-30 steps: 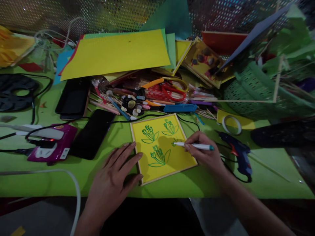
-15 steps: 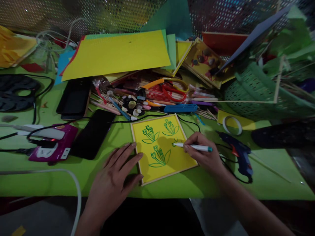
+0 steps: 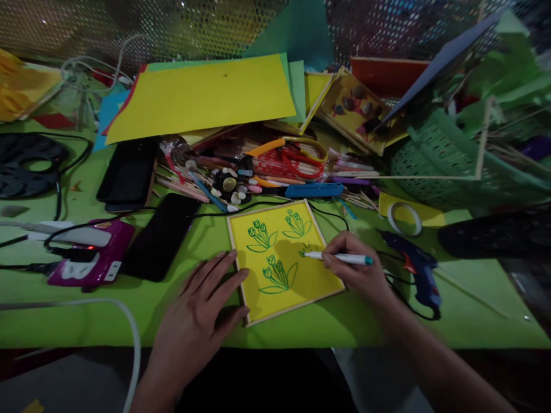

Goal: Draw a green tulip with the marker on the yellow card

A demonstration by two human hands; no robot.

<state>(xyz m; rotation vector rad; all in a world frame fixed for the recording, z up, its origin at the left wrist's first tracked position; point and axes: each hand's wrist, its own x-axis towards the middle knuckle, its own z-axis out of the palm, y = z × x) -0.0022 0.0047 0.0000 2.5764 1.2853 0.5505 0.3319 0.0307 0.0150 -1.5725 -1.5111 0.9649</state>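
Observation:
A yellow square card (image 3: 297, 281) edged with thin wooden sticks lies on the green table, slightly turned. Three clumps of tulips are drawn on it in green, and a few small green marks show at its right side. My right hand (image 3: 358, 265) pinches a white marker (image 3: 340, 257) with a teal end; its tip touches the card at those marks. My left hand (image 3: 206, 307) lies flat with fingers spread, its fingertips on the card's left edge.
Right of the card lie a blue glue gun (image 3: 415, 269) and a tape roll (image 3: 404, 219). On the left are a black phone (image 3: 161, 238) and a magenta power strip (image 3: 92, 255) with cables. Behind are scissors (image 3: 303, 163), a blue cutter (image 3: 314, 190), yellow sheets (image 3: 202, 97) and a green basket (image 3: 439, 155).
The marker tip has shifted very slightly, and the small green marks near it look a little fuller. My left hand stays in place on the card.

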